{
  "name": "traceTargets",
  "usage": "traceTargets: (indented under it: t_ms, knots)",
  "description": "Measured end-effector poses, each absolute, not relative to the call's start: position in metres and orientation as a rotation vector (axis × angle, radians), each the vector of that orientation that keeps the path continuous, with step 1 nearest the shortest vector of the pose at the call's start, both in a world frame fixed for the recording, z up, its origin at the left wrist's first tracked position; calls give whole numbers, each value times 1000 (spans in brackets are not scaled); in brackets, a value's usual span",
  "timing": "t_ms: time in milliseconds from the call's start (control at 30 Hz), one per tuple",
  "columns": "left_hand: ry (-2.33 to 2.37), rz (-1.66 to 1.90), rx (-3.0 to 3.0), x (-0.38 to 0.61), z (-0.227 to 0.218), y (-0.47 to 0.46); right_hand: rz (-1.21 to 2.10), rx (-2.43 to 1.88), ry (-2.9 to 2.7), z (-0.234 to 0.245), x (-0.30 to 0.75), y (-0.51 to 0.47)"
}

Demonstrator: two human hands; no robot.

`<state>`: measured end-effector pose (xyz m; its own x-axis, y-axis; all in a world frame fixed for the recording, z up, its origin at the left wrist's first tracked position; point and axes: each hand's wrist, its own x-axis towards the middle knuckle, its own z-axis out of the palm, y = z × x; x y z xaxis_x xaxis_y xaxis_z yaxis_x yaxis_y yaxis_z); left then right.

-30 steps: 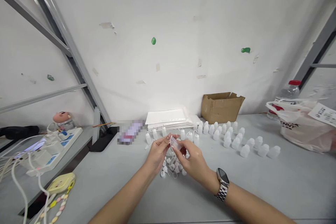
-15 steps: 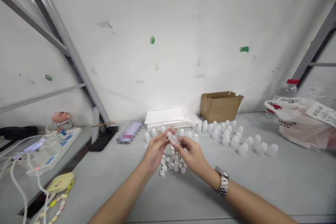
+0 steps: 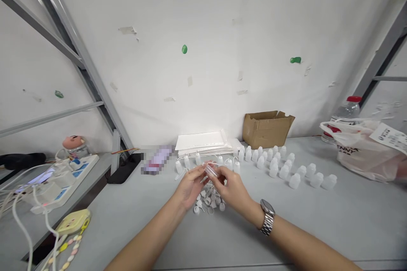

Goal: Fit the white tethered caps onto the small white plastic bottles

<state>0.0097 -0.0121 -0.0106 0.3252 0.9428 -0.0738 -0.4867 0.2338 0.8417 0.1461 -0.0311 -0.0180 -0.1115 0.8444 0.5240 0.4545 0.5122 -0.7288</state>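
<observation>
Between both hands, above the table, is a small translucent plastic squeeze bottle [image 3: 211, 171], tilted. My right hand [image 3: 230, 184] pinches its body between thumb and fingers. My left hand [image 3: 192, 184] has its fingers closed around the upper left end, where a cap seems to be; the fingertips hide most of it. Below the hands lies a pile of white caps [image 3: 208, 200] with looped straps, partly covered by my right hand. Behind them stand several capped bottles [image 3: 187, 161]. To the right, several uncapped bottles [image 3: 284, 172] stand in loose rows.
A cardboard box [image 3: 269, 131] and a stack of white packages [image 3: 203, 142] are against the wall. At right lie a plastic bag [image 3: 365, 152] and a red-capped bottle [image 3: 348, 110]. On the left are a blurred-out phone [image 3: 157, 160], a power strip [image 3: 66, 186] and cables.
The bottle has turned in my fingers, its body now slanting down to the right. My left fingers have curled in closer around its upper end, and my right wrist has rotated slightly.
</observation>
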Motion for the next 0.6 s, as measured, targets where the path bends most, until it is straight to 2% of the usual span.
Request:
traceTargets:
  t_ms: [100,200,600]
  knots:
    - [717,1115,853,10,-7,-14,10,-988,-1903,-21,148,-31]
    - [711,1160,839,10,-3,-16,-236,-919,-1974,-20,148,-31]
    - [626,1212,771,20,-7,-21,-534,-854,-1926,-25,144,-31]
